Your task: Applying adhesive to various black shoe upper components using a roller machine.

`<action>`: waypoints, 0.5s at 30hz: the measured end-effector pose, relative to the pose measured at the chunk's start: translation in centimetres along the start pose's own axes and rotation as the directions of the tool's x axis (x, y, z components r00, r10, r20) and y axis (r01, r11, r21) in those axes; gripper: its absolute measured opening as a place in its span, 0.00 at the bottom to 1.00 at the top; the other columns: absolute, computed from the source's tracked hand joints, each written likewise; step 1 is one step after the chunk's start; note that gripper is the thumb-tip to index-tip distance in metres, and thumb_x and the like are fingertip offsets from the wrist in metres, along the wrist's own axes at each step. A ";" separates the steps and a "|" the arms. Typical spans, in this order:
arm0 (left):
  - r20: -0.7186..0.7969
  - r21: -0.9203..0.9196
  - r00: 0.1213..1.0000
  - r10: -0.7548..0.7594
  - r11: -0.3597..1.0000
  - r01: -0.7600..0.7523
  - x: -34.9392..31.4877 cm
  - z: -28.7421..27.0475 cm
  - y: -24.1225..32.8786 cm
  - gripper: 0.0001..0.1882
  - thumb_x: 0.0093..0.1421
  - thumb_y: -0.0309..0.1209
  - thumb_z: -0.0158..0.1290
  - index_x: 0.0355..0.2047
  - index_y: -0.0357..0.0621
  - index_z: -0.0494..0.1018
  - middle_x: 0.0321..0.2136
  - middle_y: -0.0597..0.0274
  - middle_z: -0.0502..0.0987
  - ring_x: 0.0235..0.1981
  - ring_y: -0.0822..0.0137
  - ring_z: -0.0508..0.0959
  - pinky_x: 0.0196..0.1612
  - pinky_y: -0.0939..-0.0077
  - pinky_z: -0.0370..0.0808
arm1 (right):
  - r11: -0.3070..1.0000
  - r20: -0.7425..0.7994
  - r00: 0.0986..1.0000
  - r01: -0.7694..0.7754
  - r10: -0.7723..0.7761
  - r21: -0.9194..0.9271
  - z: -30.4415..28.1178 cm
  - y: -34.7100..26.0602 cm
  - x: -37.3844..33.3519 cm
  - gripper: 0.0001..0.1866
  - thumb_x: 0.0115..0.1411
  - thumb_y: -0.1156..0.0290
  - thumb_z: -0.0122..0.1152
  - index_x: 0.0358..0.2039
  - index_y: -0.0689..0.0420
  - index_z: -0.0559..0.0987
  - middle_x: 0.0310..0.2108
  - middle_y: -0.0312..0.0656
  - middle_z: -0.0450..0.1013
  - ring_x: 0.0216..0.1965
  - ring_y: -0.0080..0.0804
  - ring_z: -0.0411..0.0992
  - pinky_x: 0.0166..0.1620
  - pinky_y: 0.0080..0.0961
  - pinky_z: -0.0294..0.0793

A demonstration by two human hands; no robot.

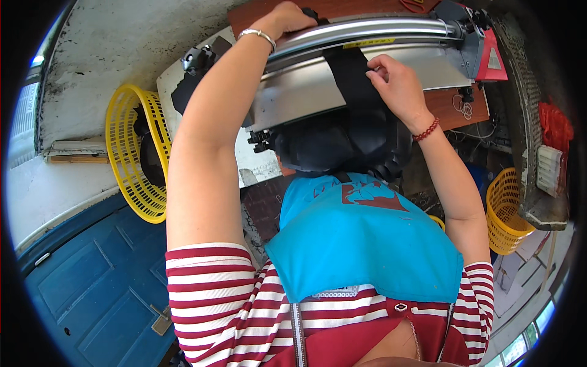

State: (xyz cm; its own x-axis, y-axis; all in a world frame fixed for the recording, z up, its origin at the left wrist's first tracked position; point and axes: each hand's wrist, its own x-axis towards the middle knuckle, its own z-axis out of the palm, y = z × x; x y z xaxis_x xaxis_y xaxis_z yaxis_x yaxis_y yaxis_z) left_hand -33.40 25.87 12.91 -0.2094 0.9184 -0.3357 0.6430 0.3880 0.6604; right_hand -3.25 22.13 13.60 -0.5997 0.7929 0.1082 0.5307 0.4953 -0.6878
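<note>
A black strip lies across the machine's silver plate, between the silver rail and a black bundle. I see the right hand half-curled at the strip's right edge, thumb and fingertips close together; I cannot tell whether they grip it. The left hand reaches over the rail, fingers partly hidden, opening and hold unclear to me.

Machine: black strip over its front plate, running down to black pile in front. Left hand at its far side, by dark item. Right hand at strip's right edge, grip unclear. Yellow basket left of machine.
</note>
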 end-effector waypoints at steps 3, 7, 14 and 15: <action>-0.028 -0.017 0.998 -0.051 0.999 0.051 1.2 0.0 -0.6 0.08 0.59 0.29 0.61 0.31 0.33 0.82 0.27 0.43 0.81 0.29 0.51 0.82 0.34 0.58 0.77 | 0.987 -0.078 0.991 0.094 -0.104 -0.130 -0.3 -0.2 -1.9 0.08 0.60 0.70 0.66 0.41 0.53 0.81 0.33 0.40 0.80 0.32 0.40 0.80 0.35 0.35 0.78; -0.105 0.175 0.994 0.013 0.985 0.006 1.7 -0.5 -0.6 0.11 0.55 0.31 0.66 0.29 0.34 0.81 0.27 0.40 0.81 0.30 0.47 0.82 0.36 0.57 0.77 | 0.970 -0.114 0.965 0.226 -0.236 -0.094 0.3 -1.1 -4.8 0.07 0.59 0.72 0.67 0.39 0.52 0.81 0.34 0.38 0.78 0.31 0.39 0.79 0.33 0.32 0.78; -0.329 0.295 0.929 0.169 0.953 -0.069 1.0 -2.4 1.2 0.07 0.59 0.25 0.60 0.26 0.33 0.75 0.26 0.46 0.80 0.28 0.52 0.80 0.33 0.58 0.79 | 0.932 0.040 0.936 0.342 -0.349 0.121 2.6 -0.6 -7.3 0.06 0.58 0.73 0.68 0.37 0.56 0.82 0.33 0.42 0.80 0.32 0.43 0.79 0.33 0.34 0.79; -0.333 0.077 0.934 0.131 0.991 -0.111 0.7 -2.9 1.4 0.09 0.56 0.29 0.63 0.25 0.37 0.75 0.24 0.55 0.78 0.25 0.62 0.77 0.29 0.65 0.77 | 0.928 0.066 0.931 0.347 -0.358 0.138 2.9 -0.5 -7.6 0.06 0.58 0.73 0.68 0.37 0.56 0.82 0.33 0.42 0.80 0.32 0.43 0.79 0.34 0.34 0.80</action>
State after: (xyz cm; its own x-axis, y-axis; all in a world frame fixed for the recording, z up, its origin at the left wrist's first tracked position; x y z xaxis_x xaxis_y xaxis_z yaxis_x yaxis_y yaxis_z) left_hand -34.80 27.31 15.58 -0.3569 0.9341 -0.0034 0.7173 0.2764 0.6395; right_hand -0.71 14.81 11.00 -0.7879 0.5378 0.2998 0.2020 0.6857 -0.6993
